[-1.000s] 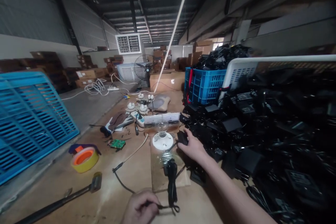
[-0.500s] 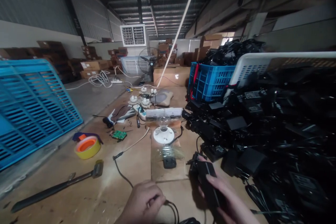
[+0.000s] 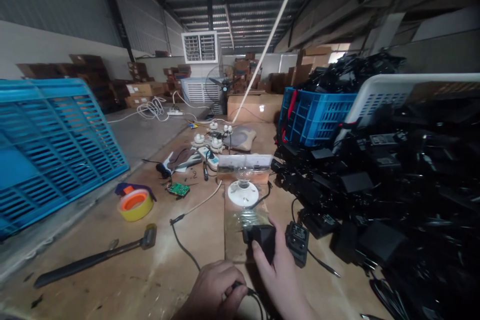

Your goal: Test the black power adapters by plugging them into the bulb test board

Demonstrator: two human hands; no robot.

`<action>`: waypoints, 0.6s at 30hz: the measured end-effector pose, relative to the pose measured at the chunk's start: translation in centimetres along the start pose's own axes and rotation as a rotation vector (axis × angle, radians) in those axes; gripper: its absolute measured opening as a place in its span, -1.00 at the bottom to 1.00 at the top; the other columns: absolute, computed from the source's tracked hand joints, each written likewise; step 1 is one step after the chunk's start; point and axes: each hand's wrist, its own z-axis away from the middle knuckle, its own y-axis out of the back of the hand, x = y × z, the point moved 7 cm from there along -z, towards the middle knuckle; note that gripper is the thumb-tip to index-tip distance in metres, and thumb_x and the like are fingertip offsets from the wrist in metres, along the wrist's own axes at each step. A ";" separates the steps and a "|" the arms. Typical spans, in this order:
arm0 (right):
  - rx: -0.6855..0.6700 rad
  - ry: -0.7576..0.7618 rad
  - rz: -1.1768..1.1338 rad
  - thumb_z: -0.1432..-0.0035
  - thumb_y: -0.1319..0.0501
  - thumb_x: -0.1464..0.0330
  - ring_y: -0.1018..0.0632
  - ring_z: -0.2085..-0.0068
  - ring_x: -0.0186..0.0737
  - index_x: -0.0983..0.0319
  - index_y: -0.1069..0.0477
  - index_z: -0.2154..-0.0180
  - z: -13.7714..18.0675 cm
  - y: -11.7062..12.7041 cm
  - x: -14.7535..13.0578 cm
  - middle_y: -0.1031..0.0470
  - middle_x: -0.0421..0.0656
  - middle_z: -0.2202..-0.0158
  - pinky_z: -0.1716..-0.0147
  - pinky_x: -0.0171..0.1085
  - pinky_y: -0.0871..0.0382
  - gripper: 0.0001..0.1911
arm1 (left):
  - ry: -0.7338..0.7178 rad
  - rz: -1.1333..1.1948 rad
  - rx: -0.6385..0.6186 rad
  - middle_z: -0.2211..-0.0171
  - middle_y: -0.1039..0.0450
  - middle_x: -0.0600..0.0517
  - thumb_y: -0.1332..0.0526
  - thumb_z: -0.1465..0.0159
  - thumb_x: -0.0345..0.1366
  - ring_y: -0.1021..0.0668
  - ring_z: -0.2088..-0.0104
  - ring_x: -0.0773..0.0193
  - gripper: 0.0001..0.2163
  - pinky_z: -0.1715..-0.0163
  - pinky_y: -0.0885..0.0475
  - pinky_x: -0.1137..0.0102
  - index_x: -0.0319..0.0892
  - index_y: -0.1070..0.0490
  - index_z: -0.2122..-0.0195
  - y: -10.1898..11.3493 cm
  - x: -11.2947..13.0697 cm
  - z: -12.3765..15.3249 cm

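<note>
My right hand grips a black power adapter at the board in front of me. The adapter's far end meets the small black socket there, which is now mostly covered; whether it is fully plugged in I cannot tell. My left hand is closed on a thin black cable near the bottom edge. Behind the adapter, a white round lamp holder with a clear bulb stands on the board. Another black adapter lies on the table right of my right hand, its cord trailing away.
A large heap of black adapters fills the right side. Leftward lie a hammer, a tape roll, a green circuit board and a cable with a connector. Blue crates stand left and at the back right.
My right hand has moved left with the adapter to the socket on the board. Another adapter now shows on the table where that hand was. My left hand stays closed on the cable.
</note>
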 end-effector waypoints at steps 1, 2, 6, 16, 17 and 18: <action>0.003 -0.003 0.006 -0.30 -0.06 0.10 -0.53 -0.18 0.03 0.33 -0.04 -0.35 0.0 -0.1 -0.1 -0.48 0.11 -0.17 -0.14 -0.07 -0.42 -0.28 | -0.006 -0.009 0.011 0.47 -0.52 0.09 -0.07 -0.38 -0.23 -0.56 0.42 0.27 -0.76 0.37 -0.32 0.41 -0.11 -0.47 0.36 0.1 0.1 0.0; 0.007 -0.008 0.012 -0.30 -0.06 0.09 -0.54 -0.17 0.03 0.33 -0.04 -0.35 0.1 -0.1 -0.2 -0.48 0.11 -0.17 -0.13 -0.08 -0.43 -0.28 | -0.011 -0.022 0.012 0.47 -0.52 0.09 -0.06 -0.40 -0.22 -0.57 0.42 0.27 -0.75 0.37 -0.32 0.40 -0.11 -0.46 0.36 0.2 0.3 0.1; -0.005 -0.056 0.053 -0.29 -0.04 0.10 -0.60 -0.09 0.04 0.35 0.02 -0.37 0.4 -0.2 -0.7 -0.54 0.12 -0.10 -0.02 -0.09 -0.48 -0.25 | -0.027 -0.138 -0.033 0.45 -0.54 0.08 -0.04 -0.46 -0.23 -0.59 0.42 0.26 -0.72 0.37 -0.33 0.40 -0.11 -0.39 0.39 0.0 0.5 0.2; -0.010 -0.095 0.053 -0.23 -0.07 0.14 -0.67 0.07 0.08 0.37 -0.02 -0.35 0.1 -0.8 -0.6 -0.61 0.10 0.05 0.13 -0.14 -0.51 -0.24 | -0.326 -0.083 0.042 0.49 -0.60 0.08 0.33 -0.51 0.12 -0.58 0.50 0.34 -0.31 0.50 -0.30 0.45 -0.08 -0.54 0.31 -0.7 1.9 -1.0; -0.018 -0.099 0.052 -0.23 -0.06 0.13 -0.67 0.08 0.08 0.37 -0.02 -0.35 0.1 -0.8 -0.5 -0.62 0.09 0.07 0.14 -0.14 -0.51 -0.24 | -0.314 -0.072 0.028 0.48 -0.61 0.08 0.31 -0.52 0.10 -0.58 0.49 0.34 -0.33 0.49 -0.31 0.46 -0.09 -0.54 0.32 -0.7 1.8 -1.1; -0.019 -0.095 0.047 -0.23 -0.06 0.13 -0.67 0.08 0.07 0.38 -0.02 -0.34 0.1 -0.8 -0.6 -0.62 0.08 0.08 0.14 -0.14 -0.51 -0.24 | -0.294 -0.067 0.012 0.46 -0.62 0.06 0.29 -0.53 0.09 -0.60 0.48 0.33 -0.35 0.48 -0.32 0.46 -0.10 -0.53 0.32 -0.9 1.6 -1.1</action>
